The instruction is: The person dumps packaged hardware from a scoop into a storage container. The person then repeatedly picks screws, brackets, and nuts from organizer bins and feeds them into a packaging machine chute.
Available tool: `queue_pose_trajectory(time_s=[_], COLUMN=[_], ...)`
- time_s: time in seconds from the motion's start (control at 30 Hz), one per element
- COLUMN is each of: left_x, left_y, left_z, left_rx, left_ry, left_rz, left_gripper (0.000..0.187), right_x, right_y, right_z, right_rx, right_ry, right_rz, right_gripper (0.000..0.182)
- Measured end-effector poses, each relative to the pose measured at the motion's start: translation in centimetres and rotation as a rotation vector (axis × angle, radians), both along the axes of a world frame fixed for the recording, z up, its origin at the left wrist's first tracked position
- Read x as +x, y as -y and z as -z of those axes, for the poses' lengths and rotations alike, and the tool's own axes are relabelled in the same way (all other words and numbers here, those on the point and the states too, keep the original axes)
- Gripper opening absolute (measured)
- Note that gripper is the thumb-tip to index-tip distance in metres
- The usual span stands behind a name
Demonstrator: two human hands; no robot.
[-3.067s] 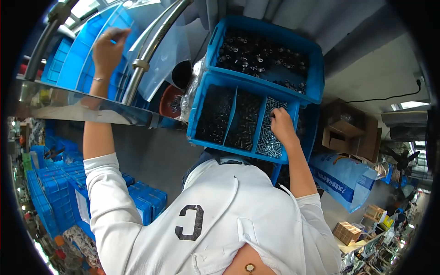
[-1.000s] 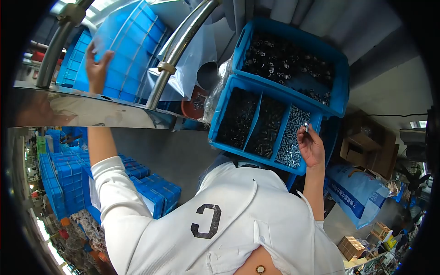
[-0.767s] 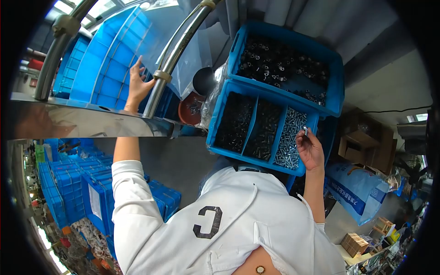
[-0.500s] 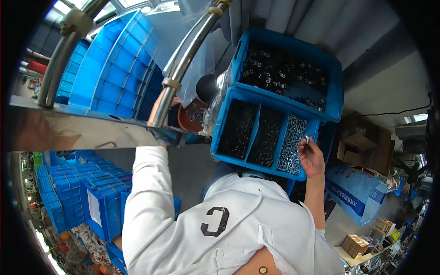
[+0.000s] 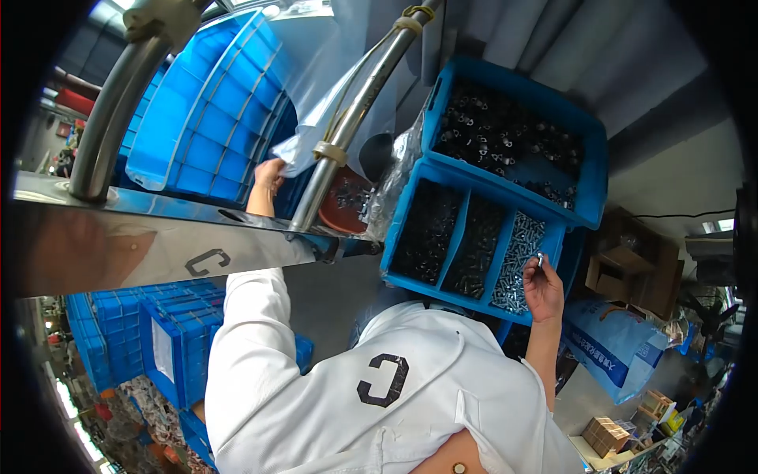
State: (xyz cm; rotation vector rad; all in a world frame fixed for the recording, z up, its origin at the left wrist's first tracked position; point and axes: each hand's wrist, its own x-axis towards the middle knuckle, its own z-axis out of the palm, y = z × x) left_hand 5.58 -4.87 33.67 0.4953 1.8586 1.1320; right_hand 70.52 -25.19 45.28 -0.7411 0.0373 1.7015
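Observation:
My left hand [image 5: 270,172], beyond the metal bar, is closed on the lower end of a translucent plastic bag [image 5: 296,154]. Close to the front right corner of the divided blue bin [image 5: 466,299], my right hand [image 5: 543,291] pinches a small silver screw [image 5: 540,258] between its fingertips. Silver screws [image 5: 517,257] fill the right compartment, while dark small parts [image 5: 426,237] lie in the other two. Behind it stands another blue bin [image 5: 604,170] with black parts and metal clips. A reddish-brown bowl [image 5: 335,212] of small parts sits right of my left hand.
A polished metal beam [image 5: 158,249] and a slanted metal post [image 5: 359,103] stand between my body and my left hand. Large blue crates [image 5: 201,103] are at the upper left, more crates [image 5: 118,332] lower left. Cardboard boxes [image 5: 632,261] and a blue-white sack [image 5: 612,344] lie at the right.
My left hand has come out from behind the post and moved left, with the bag's end now in it. My right hand still holds the screw. The view has shifted slightly.

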Motion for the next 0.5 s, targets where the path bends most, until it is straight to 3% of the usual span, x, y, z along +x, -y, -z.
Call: queue_pose_trajectory(time_s=[0.07, 0.13, 0.23, 0.27, 0.33, 0.43, 0.47, 0.5], left_x=[1.4, 3.7, 4.3, 3.2, 2.9, 8.5, 8.2, 9.2], left_y=[3.0, 7.6, 8.4, 7.4, 8.7, 11.2, 14.4, 14.6], left_z=[0.3, -1.2, 3.9, 6.9, 9.8, 7.0, 9.1, 6.8], left_rx=[0.062, 0.163, 0.025, -0.147, -0.049, -0.266, 0.121, -0.409], left_ry=[0.312, 0.367, 0.350, 0.310, 0.677, 0.673, 0.320, 0.349], left_rz=[-0.162, 0.103, 0.005, 0.049, 0.171, 0.123, 0.479, 0.301], left_gripper=[0.014, 0.013, 0.029, 0.036, 0.042, 0.064, 0.075, 0.077], right_x=[-0.3, -1.1, -1.3, -1.4, -1.5, -0.4, 0.0, 0.0], right_y=[-0.4, -1.0, -1.6, -1.7, -1.6, -0.9, -0.6, -0.3], right_z=[0.2, -0.3, -0.5, -0.5, -0.9, 0.1, 0.1, -0.3], right_rx=[-0.011, -0.004, 0.003, 0.003, 0.007, 0.049, 0.065, 0.084], right_ry=[-0.009, -0.004, -0.012, -0.034, -0.070, -0.176, -0.218, -0.264], right_rz=[0.001, -0.019, -0.047, -0.035, -0.005, -0.009, -0.006, 0.001], right_gripper=[0.010, 0.010, 0.010, 0.010, 0.010, 0.011, 0.012, 0.012])
